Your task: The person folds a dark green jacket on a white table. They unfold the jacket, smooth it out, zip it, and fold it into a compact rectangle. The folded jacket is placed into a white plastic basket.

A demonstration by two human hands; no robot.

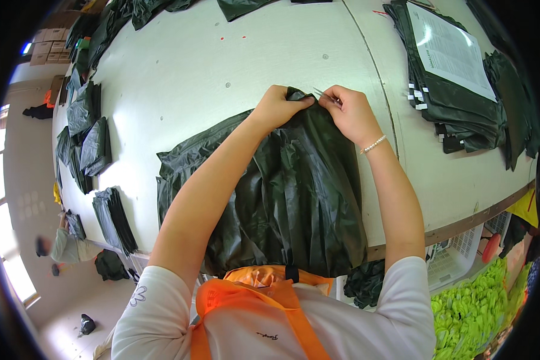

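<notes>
Two hands meet at the far edge of a dark green garment (294,192) that lies spread on the pale tabletop (222,72) directly in front of the person. The left hand (279,107) is closed into a loose fist, its fingers curled down over a bunched fold of the shiny fabric at the garment's top edge. The right hand (349,111) sits just beside it, thumb and fingertips drawn together in a pinch on the same edge; a thin pale sliver shows between them, too small to tell what it is. A bead bracelet (373,144) circles the right wrist.

Both forearms reach forward from the lower part of the view and angle inward, the left arm crossing over the garment's middle, the right one running along its right side. The garment's near end hangs off the tabletop edge against the person's orange vest (252,300).

To the far right a stack of folded dark pieces (462,108) lies on the tabletop with a printed sheet of paper (447,48) on top. Along the left edge lie more dark folded bundles (93,144) and a flat pile (114,219). Below right, beyond the tabletop edge, a heap of bright lime-green fabric (474,306) sits next to a white plastic basket (456,252).
</notes>
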